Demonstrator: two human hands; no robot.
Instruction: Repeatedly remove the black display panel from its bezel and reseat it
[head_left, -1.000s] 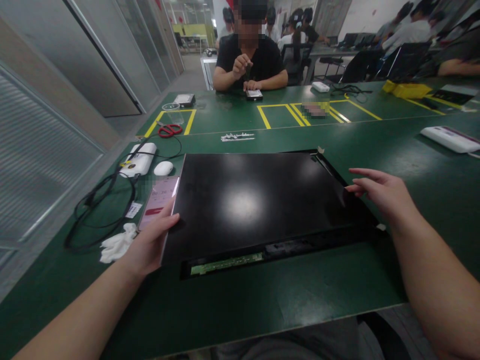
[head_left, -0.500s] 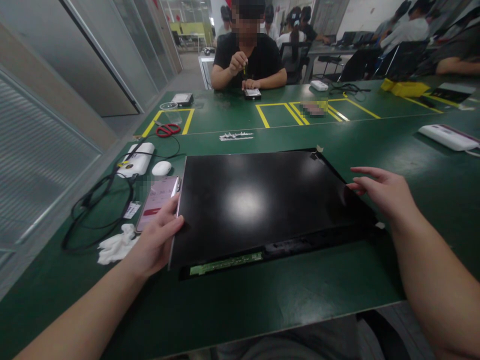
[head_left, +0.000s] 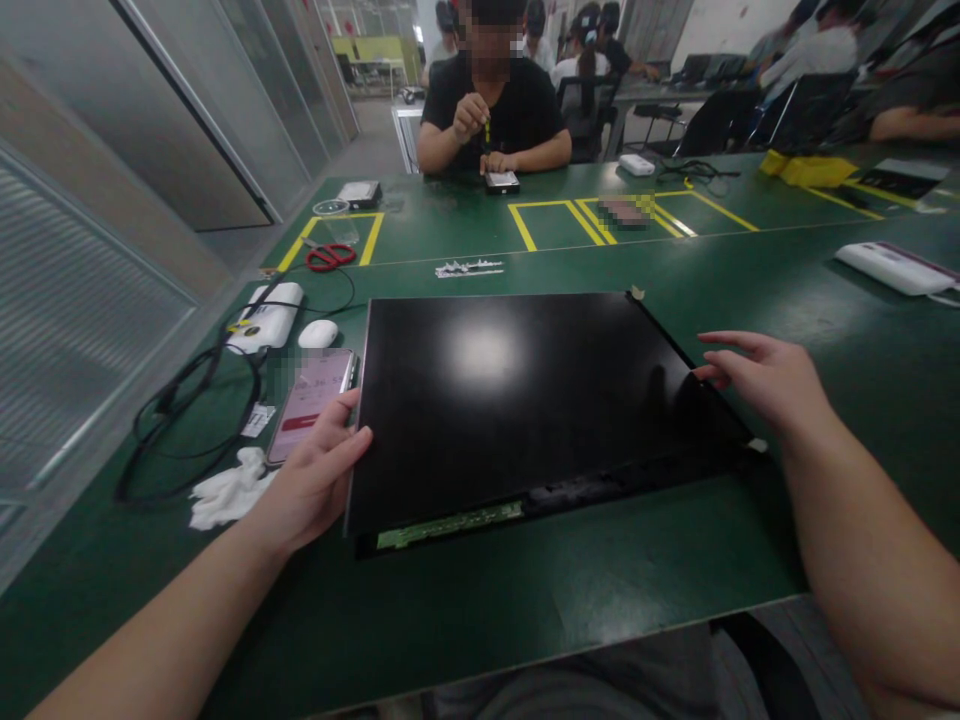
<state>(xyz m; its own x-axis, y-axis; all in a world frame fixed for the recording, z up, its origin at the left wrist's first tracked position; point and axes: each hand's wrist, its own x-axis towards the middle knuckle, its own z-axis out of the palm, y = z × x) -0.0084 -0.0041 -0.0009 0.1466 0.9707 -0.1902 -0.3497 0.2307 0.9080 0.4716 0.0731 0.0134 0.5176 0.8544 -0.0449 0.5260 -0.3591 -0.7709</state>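
A large glossy black display panel [head_left: 495,410] lies over a thin black base, whose green circuit strip [head_left: 450,526] shows along the near edge. My left hand [head_left: 319,475] is closed on the panel's left edge, thumb on top and the other fingers at or under the side. At the right edge, my right hand [head_left: 765,380] has its fingers stretched out and apart, with fingertips at the rim. Whether they press on it I cannot tell. Small pale tabs [head_left: 757,446] stick out at the panel's right corners.
Left of the panel are a phone [head_left: 311,405], a white case [head_left: 319,334], crumpled tissue [head_left: 229,492], a black cable [head_left: 127,450] and red-handled scissors [head_left: 330,257]. White strips [head_left: 469,269] lie beyond it. A co-worker [head_left: 491,130] sits opposite, handling a hard drive [head_left: 502,182].
The panel has shifted slightly away from me and right, covering more of the black base at its far right. Its light reflection has moved upward. Both hands keep nearly the same places.
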